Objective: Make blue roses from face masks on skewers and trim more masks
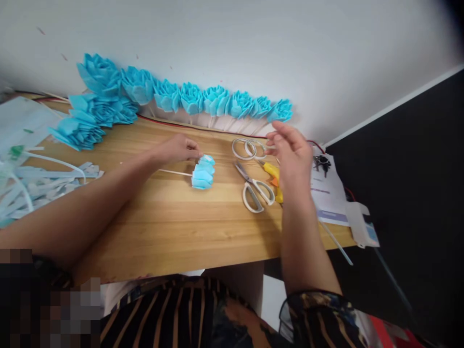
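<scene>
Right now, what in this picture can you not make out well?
1. The yellow tool: head view, the right hand covers most of it; its kind is unclear.
2. The left hand at the blue paper flower: head view, its own back hides the fingertips, so the grip is unclear.
3. The printed sheet: head view, text too small to read.
4. The white paper strips: head view, blurred and cut off by the left edge.

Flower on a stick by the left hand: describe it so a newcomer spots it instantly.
On the wooden table, ignore the row of blue paper flowers along the white wall and look mid-table, just left of the white-handled scissors. The flower on a stick lies there alone on its side, the left hand touching it, its thin stick pointing left.
</scene>
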### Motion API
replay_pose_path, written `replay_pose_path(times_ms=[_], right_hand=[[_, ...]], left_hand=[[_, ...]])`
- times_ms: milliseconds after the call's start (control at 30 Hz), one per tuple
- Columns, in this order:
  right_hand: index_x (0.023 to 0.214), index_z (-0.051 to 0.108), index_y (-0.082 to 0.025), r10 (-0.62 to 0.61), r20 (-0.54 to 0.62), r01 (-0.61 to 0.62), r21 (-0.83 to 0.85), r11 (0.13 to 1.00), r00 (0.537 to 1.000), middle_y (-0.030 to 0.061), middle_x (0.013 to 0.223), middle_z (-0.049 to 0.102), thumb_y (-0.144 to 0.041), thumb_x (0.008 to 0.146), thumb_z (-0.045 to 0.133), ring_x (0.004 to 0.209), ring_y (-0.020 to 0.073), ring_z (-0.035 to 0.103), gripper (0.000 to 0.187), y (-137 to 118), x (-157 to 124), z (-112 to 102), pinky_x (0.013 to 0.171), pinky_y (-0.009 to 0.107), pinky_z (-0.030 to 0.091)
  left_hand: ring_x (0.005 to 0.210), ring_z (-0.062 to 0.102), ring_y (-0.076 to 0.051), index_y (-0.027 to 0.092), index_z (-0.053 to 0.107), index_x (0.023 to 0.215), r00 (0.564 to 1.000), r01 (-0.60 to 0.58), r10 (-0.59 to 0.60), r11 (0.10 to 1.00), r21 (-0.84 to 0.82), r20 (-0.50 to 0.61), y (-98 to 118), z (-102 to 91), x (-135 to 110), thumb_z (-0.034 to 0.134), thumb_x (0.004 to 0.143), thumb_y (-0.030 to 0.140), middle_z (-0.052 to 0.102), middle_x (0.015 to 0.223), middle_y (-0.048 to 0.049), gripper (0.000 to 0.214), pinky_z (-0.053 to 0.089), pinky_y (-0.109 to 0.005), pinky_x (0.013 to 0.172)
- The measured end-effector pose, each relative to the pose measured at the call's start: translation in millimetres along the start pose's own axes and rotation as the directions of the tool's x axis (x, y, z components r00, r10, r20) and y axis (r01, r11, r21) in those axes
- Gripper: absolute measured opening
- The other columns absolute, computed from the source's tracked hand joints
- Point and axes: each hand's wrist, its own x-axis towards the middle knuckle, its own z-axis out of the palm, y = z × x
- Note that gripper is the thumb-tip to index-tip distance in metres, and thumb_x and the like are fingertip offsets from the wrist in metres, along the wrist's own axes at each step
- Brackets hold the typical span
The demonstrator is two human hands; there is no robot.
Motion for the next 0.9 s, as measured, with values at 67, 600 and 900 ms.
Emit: replay_pose_path(times_ms=[67,600,900], right_hand=[[0.124,0.068,-0.026,-0.052,-0.015,0.050,-0.132,0.990,0.999,0.0051,0.105,0.074,-0.042,0.095,0.055,0.096,0.0209,0.070,0.036,-5.8,-7.3,-28.5,0.080,0.039,0.060],[0.130,0.065,-0.021,0.177,0.365,0.205,-0.793,0.574,0.914,0.0128,0.112,0.071,-0.028,0.093,0.059,0.109,0.0306,0.064,0.038,-0.2,-102.4,-28.3,0.091,0.041,0.051],[0.128,0.067,-0.018,0.151,0.317,0.172,-0.789,0.589,0.937,0.0128,0.101,0.072,-0.020,0.096,0.047,0.092,0.0262,0.065,0.038,1.9,-99.8,-2.5,0.082,0.036,0.049]], left_hand=[[0.062,0.049,-0.011,0.014,0.073,0.079,1.000,0.002,-0.001,1.000,-0.017,0.008,0.5,0.3,0.0,0.064,0.078,0.040,0.066,0.072,-0.0020,0.028,0.036,-0.024,0.061],[0.064,0.050,-0.013,0.016,0.069,0.078,0.999,0.038,-0.038,0.999,-0.016,0.008,-6.9,-0.1,0.4,0.063,0.071,0.051,0.062,0.072,-0.0035,0.036,0.038,-0.024,0.061],[0.065,0.052,-0.014,0.016,0.072,0.081,1.000,0.023,-0.024,0.999,-0.022,-0.006,-9.7,0.8,1.9,0.065,0.069,0.053,0.066,0.072,-0.0037,0.039,0.041,-0.022,0.061]])
